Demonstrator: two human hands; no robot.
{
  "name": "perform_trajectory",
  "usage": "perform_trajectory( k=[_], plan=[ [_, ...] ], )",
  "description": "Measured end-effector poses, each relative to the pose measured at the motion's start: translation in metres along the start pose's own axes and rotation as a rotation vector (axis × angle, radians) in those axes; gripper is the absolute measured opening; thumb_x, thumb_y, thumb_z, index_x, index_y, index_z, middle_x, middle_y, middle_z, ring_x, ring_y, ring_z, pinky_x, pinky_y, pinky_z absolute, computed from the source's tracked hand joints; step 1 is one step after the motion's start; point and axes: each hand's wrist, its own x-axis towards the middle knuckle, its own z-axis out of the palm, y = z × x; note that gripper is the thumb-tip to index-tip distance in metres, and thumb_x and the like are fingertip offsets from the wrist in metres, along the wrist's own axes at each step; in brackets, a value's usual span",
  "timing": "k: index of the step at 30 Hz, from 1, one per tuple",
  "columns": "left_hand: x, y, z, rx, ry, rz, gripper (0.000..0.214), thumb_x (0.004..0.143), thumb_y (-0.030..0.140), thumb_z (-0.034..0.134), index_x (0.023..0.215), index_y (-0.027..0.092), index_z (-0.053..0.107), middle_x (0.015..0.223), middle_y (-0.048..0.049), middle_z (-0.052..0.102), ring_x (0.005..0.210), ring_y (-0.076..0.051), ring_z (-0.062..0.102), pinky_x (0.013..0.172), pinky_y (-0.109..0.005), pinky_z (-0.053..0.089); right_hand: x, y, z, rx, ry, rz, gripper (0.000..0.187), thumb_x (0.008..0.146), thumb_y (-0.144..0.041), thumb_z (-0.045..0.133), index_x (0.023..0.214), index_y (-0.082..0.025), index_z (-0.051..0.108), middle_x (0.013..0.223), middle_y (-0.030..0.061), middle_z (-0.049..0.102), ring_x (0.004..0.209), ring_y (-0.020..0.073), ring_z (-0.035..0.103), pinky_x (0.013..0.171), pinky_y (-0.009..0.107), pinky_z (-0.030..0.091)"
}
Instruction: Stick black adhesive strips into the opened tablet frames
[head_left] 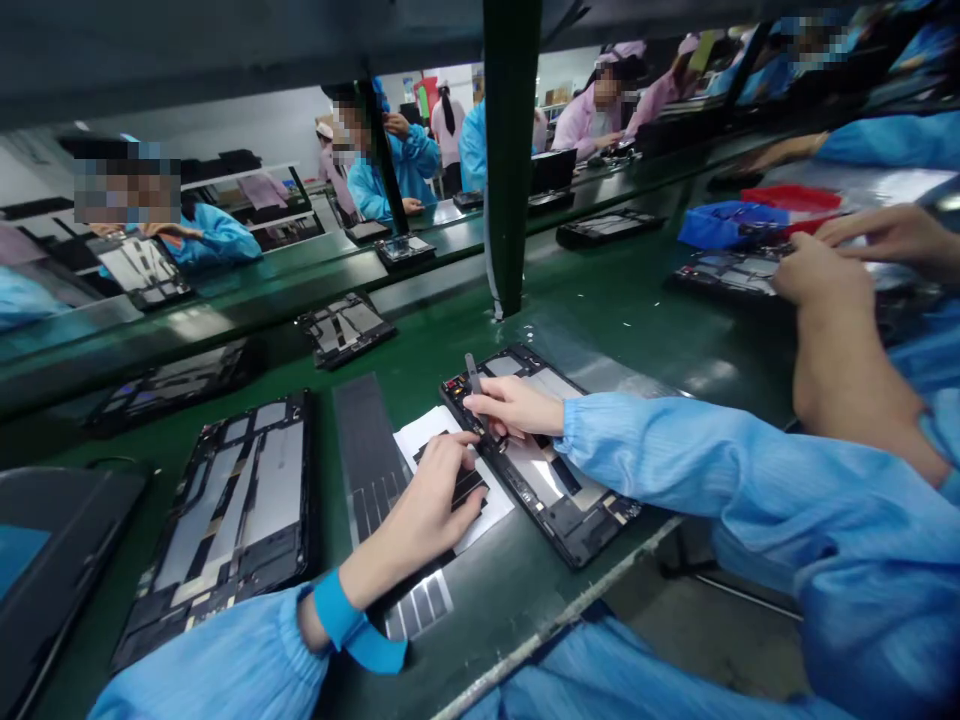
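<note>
My right hand (514,405) is closed around a thin grey tool (473,374), held like a pen over the upper end of an open tablet chassis (559,505). My left hand (431,505) rests on a white sheet (420,430) lying to the left of that chassis, its fingertips pressed on a small black strip (466,487). Both arms wear blue sleeves, and the left wrist carries a blue band (349,625).
Another open tablet chassis (225,520) lies to the left, with a dark strip sheet (367,450) between. More chassis (345,328) sit on the green belt beyond. A co-worker's bare arm (840,350) works at the right near blue and red trays (750,215). A green post (511,160) stands ahead.
</note>
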Motion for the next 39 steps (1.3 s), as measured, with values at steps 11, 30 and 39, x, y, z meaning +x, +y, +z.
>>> perform_trajectory(
  k=[11, 30, 39],
  plan=[
    [-0.006, 0.0, 0.003, -0.043, -0.081, 0.009, 0.012, 0.082, 0.009, 0.039, 0.082, 0.02, 0.034, 0.109, -0.01, 0.045, 0.096, -0.019, 0.045, 0.078, -0.036, 0.043, 0.002, 0.005, -0.001, -0.041, 0.04, -0.027, 0.021, 0.086, -0.032, 0.041, 0.073, -0.016, 0.043, 0.04, -0.0082, 0.044, 0.024, 0.004, 0.037, 0.024, 0.013, 0.026],
    [-0.006, 0.003, 0.007, 0.261, -0.172, 0.08, 0.023, 0.078, -0.002, 0.031, 0.09, 0.017, 0.038, 0.125, -0.014, 0.042, 0.106, -0.024, 0.039, 0.084, -0.042, 0.043, -0.002, 0.0, 0.005, -0.234, 0.226, -0.208, 0.015, 0.086, -0.022, 0.043, 0.073, -0.016, 0.046, 0.042, -0.0072, 0.044, 0.037, 0.0069, 0.046, 0.044, 0.018, 0.036],
    [-0.006, 0.017, 0.006, 0.36, -0.301, 0.19, 0.032, 0.065, -0.008, 0.033, 0.085, 0.015, 0.041, 0.124, -0.0131, 0.044, 0.096, -0.022, 0.044, 0.084, -0.038, 0.045, -0.004, -0.002, 0.003, -0.157, 0.197, -0.094, 0.017, 0.088, -0.027, 0.04, 0.075, -0.016, 0.044, 0.04, -0.0081, 0.044, 0.028, 0.0056, 0.04, 0.032, 0.016, 0.03]
  ],
)
